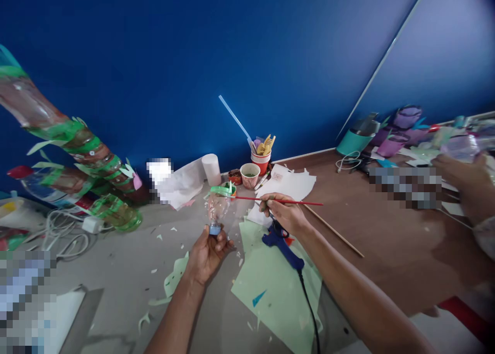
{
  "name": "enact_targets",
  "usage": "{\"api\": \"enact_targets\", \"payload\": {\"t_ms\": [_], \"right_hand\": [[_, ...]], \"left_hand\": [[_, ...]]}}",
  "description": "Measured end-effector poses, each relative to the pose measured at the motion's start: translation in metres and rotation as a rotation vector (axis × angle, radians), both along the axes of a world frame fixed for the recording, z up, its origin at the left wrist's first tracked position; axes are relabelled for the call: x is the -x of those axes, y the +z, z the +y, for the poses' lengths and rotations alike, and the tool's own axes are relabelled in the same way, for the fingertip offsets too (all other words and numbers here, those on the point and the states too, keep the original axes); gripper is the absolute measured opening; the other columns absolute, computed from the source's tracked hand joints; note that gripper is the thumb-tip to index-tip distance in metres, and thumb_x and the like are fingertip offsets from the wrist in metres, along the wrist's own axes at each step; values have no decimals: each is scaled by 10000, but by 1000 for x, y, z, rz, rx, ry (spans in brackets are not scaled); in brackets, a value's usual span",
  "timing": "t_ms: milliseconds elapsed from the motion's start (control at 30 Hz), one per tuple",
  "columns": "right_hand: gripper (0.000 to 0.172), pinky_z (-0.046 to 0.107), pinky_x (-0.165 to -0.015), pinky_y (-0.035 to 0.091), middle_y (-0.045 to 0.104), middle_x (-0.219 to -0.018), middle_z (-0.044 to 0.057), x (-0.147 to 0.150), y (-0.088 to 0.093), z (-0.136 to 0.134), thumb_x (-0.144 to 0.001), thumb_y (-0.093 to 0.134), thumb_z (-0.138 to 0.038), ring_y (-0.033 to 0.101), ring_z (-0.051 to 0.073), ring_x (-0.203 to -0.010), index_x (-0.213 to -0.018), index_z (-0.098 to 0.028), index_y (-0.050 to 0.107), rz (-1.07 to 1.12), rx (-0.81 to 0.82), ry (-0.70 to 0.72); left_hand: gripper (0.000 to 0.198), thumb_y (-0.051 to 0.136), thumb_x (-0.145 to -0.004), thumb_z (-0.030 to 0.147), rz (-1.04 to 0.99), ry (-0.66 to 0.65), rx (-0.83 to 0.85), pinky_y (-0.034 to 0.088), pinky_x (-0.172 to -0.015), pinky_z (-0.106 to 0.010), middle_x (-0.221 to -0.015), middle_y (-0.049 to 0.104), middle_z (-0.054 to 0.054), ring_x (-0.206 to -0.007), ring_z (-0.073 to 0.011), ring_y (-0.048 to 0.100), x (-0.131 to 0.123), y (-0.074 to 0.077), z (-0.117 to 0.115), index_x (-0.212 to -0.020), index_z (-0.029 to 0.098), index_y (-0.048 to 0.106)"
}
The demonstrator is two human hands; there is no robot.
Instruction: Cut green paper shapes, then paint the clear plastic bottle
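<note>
My left hand [209, 251] is closed around the blue cap end of a cut clear plastic bottle [218, 209], held with its wide rim up. Green paint covers that rim. Between the fingers of my right hand [284, 209] is a thin red paintbrush [305, 203], lying nearly level with its tip at the bottle's green rim. Just behind the bottle stands a small pot of green paint [233, 190], partly hidden. A paper cup [250, 174] with greenish liquid is a little farther back. Below my right hand a blue glue gun [284, 248] rests on pale green paper [266, 292].
Painted bottle stacks [96, 153] and a white cable [65, 230] lie at left. A cup of plastic cutlery [261, 161], a white roll [211, 169] and a wooden stick [334, 230] are nearby. Another person's hand [467, 184] works at right near purple containers [392, 142].
</note>
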State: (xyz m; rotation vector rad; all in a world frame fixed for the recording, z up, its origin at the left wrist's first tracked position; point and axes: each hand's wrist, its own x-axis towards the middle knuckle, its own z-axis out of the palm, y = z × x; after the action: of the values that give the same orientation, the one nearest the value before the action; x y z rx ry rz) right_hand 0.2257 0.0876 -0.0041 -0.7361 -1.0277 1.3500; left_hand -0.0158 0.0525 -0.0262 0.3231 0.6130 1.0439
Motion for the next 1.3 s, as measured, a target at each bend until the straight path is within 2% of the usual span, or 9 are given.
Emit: {"api": "enact_targets", "payload": {"t_ms": [233,433,667,867,1067,1300], "right_hand": [[206,245,-459,400,649,-609,28,-6,9,0,-690,752,-342,578,145,-572,-807,-174,722,111,78,-64],[241,242,-466,401,677,-640,31,7,4,-4,-725,750,-382,580,136,-557,-871,-192,729,166,58,-25],[196,234,-474,410,682,-626,37,-4,5,3,-711,759,-358,596,136,-574,-788,-180,730,158,16,-140],[184,240,-489,415,675,-652,31,4,6,-2,-758,723,-357,574,127,-564,-837,-191,731,106,-41,-89],[173,240,-482,412,667,-639,41,2,4,-1,-780,698,-346,590,145,-601,-818,-179,724,84,-75,-181],[165,252,-508,424,666,-670,30,3,2,-3,-821,664,-336,563,129,-566,-866,-186,717,9,-117,-173]], "left_hand": [[268,611,-863,370,41,17,-54,553,-768,-323,-626,514,32,-468,-51,392,0,0,0,-877,104,645],[297,651,-825,412,117,-12,-78,550,-760,-335,-607,518,34,-460,-57,395,-6,1,-2,-829,115,640],[293,673,-806,416,127,12,-75,551,-757,-340,-618,525,43,-459,-56,388,-4,1,-2,-834,128,626],[293,693,-788,405,164,12,-85,554,-758,-345,-610,538,26,-465,-63,414,-6,0,-2,-792,119,628],[294,708,-769,408,169,58,-91,559,-734,-340,-617,545,18,-487,-76,445,-6,-1,0,-788,125,630],[320,780,-686,408,193,88,-101,562,-702,-334,-615,568,0,-548,-110,520,-9,1,-1,-726,137,613]]}}
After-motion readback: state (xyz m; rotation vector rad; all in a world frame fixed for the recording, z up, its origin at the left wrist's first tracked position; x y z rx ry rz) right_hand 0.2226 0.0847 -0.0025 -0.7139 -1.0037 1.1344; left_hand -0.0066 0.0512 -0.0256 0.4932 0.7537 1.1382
